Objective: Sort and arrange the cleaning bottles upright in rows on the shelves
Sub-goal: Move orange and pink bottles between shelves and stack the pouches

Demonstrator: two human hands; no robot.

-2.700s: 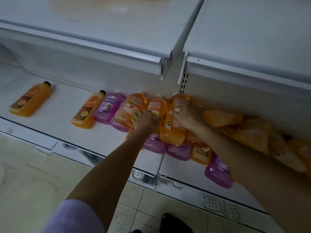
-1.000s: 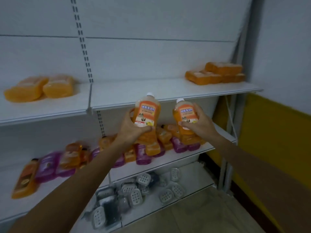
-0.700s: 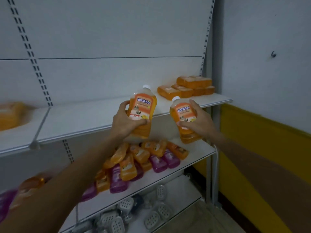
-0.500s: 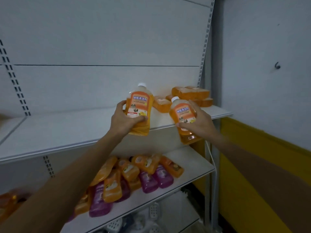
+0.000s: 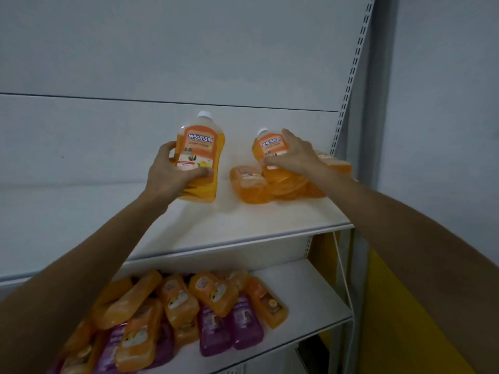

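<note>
**A:** How far along is it?

**B:** Barely begun, I'd say. The upper shelf [image 5: 243, 225] runs across the middle of the frame and has no standing row on it yet. Only a few orange packs [image 5: 248, 187] lie flat near its right end. The lower shelf [image 5: 310, 292], at the bottom, holds the heap of bottles [image 5: 189, 306]. They are orange and purple, all on their sides and overlapping, and that whole pile is left to sort.

**A:** And the two in hand?

**B:** Both are upright over the upper shelf. The left bottle [image 5: 201, 147] is at the centre of the frame, white cap up and label to the camera. The left hand [image 5: 172, 176] grips it low, with the fingers wrapped behind and the thumb across the front. The right bottle [image 5: 270, 147] is right of centre, up against the packs. The right hand [image 5: 291, 157] clasps it with fingers curled over the label. I can't tell whether either base is down on the board, since the right one blends into the packs.

**A:** What's different from half a second ago?

**B:** Then both bottles were out in front of the shelf's edge. Now they are further in, over the board, and the right one has reached the packs. The heap also sits lower in the frame.
</note>
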